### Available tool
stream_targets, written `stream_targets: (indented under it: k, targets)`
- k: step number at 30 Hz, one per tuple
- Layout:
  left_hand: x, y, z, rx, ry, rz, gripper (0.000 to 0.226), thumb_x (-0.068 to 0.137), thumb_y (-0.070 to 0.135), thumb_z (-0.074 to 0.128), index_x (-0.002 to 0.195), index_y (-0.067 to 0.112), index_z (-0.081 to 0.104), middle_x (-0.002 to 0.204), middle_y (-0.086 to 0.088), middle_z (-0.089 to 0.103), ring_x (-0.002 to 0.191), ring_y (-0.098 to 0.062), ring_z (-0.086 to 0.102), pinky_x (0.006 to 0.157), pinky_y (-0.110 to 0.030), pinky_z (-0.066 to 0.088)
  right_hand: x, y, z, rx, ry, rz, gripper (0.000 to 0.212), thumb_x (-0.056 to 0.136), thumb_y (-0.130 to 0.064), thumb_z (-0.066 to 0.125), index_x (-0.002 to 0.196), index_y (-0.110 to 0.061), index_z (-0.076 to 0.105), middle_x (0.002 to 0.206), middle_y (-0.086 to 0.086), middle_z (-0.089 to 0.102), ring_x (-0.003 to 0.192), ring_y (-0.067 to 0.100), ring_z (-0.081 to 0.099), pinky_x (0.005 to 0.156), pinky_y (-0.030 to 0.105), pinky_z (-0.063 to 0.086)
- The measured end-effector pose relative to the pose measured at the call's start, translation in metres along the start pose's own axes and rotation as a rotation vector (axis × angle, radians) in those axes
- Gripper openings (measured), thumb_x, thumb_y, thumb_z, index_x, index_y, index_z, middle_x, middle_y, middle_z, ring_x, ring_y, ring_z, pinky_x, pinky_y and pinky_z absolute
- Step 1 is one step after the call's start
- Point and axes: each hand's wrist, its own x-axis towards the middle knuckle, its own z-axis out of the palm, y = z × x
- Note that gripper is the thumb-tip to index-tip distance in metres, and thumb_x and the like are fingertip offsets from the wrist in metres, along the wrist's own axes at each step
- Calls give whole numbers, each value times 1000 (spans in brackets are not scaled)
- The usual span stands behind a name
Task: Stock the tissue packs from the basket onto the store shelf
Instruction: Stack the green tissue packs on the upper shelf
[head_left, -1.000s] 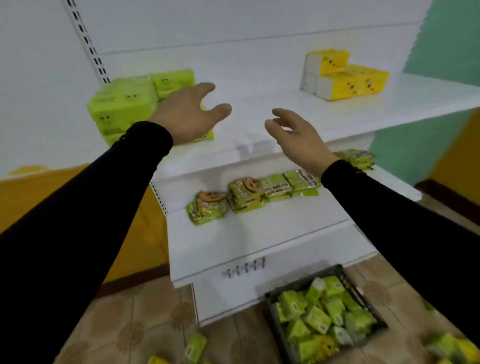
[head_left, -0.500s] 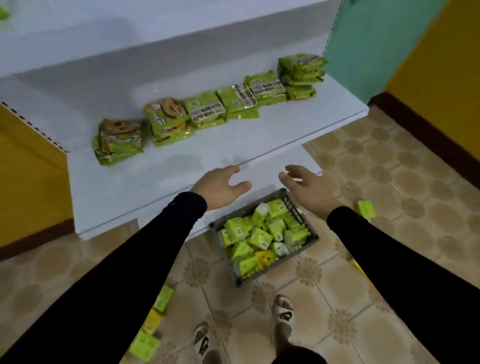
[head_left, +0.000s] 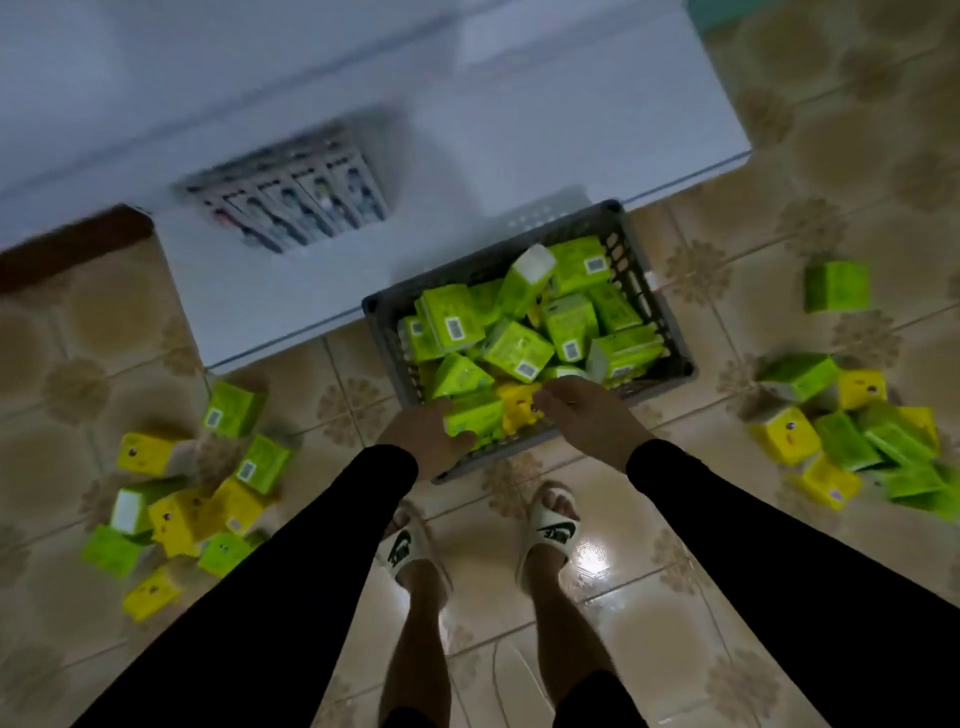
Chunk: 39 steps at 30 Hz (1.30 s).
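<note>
Dozens of green and yellow tissue packs fill a dark slatted basket on the tiled floor, directly ahead of both hands. The left hand has its fingers curling round a green pack at the basket's near edge. The right hand reaches in just beside it, its fingertips touching a yellow pack; whether it has closed on anything cannot be told. The two hands sit close together, with those two packs between them.

Beyond the basket, past the fingertips, the white bottom shelf juts out, carrying a blurred row of dark packets ahead and to the left of the left hand. More packs lie scattered on the floor well out to the left and well out to the right of the arms. Two feet in white slides stand below the wrists.

A second ago both hands were spread open at the upper shelf; since then they have dropped to the basket. This reads as the start of a fresh pickup, with the next packs about to be lifted and many left to stock.
</note>
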Motion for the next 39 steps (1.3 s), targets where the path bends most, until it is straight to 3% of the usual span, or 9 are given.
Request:
stream_targets:
  k: [3,7,11,16,19,23,28,33,39]
  targets:
    - [67,-22,43,-102,11,-79,79,94,52,53,156,20,16,157,-7,28,134,-31,42,102,-41,42,77,36,56,37,-22,68,48,97,-44,56,136,-14,54,135,8,57,122,28,55,92,33,42]
    - [150,-50,91,-170,110,-71,102,73,72,56,153,23,19,152,-14,35,129,-34,46,97,-43,47,165,72,120,53,-17,112,68,94,-49,57,150,-18,36,152,8,42,130,30,50,103,45,44]
    - [196,-62,120,-153,65,-170,98,88,45,66,156,17,1,153,-19,29,131,-37,42,98,-42,46,216,91,154,88,-60,176,66,97,-46,54,152,-17,32,151,11,43,132,32,47,103,41,41]
    - [185,-66,103,-186,162,-85,58,90,30,63,138,10,38,124,-19,56,105,-38,57,70,-38,44,201,88,151,193,-4,103,55,92,-38,61,144,-26,47,143,3,54,123,26,55,102,43,45]
    - [140,-50,57,-249,191,58,55,91,31,65,138,16,42,124,-12,58,96,-31,57,80,-43,50,158,56,112,273,80,34,55,91,-39,65,141,-24,49,138,7,56,118,23,56,99,39,46]
    - [61,-6,-31,-329,266,199,70,84,40,72,144,19,41,116,-4,55,110,-25,57,83,-28,42,84,-7,30,315,194,-132,54,86,-43,71,133,-22,54,113,8,57,102,21,57,83,29,47]
    - [-53,68,-137,-488,350,409,62,82,38,75,135,20,48,96,1,55,84,-19,57,77,-35,48,-33,-93,-71,422,263,-390,63,83,-33,76,139,-24,48,123,2,59,104,13,63,73,14,53]
    - [-196,144,-229,-417,549,682,58,91,38,65,140,17,44,88,-1,48,76,-14,48,80,-40,44,-154,-168,-163,466,364,-637,66,79,-36,74,136,-44,42,139,5,48,112,12,62,76,19,56]
    - [-364,191,-310,-412,915,830,58,86,49,66,138,27,49,108,3,57,99,-16,61,91,-32,50,-280,-269,-233,544,501,-935,60,84,-22,77,135,-31,48,126,4,62,113,15,62,83,25,54]
